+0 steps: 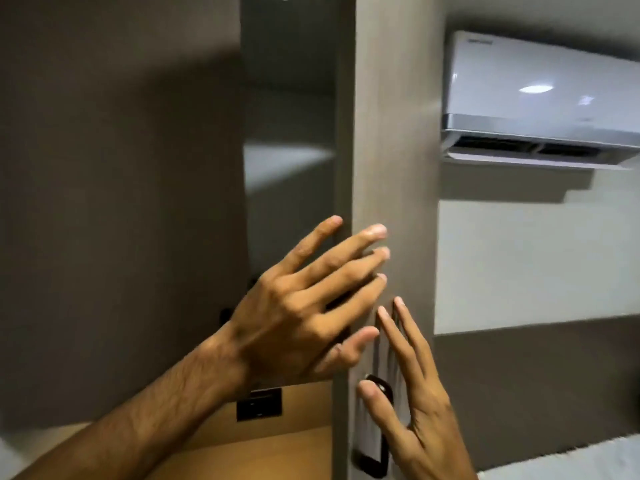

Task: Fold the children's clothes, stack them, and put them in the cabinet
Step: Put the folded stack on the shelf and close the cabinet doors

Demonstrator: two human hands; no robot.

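Observation:
The grey cabinet door (391,133) stands a little ajar, with a dark gap to its left. Through the gap a pale shelf (287,161) shows inside the cabinet; no clothes are visible on it. My left hand (304,306) is spread open, its fingertips resting on the door's edge and front face. My right hand (408,393) lies flat and open against the door front, its thumb next to the black handle (375,427). Neither hand holds anything.
Another grey cabinet panel (114,202) fills the left side. A white air conditioner (540,98) hangs on the wall at the upper right. Below the cabinet is a light wooden panel (304,414) with a black socket plate (259,405).

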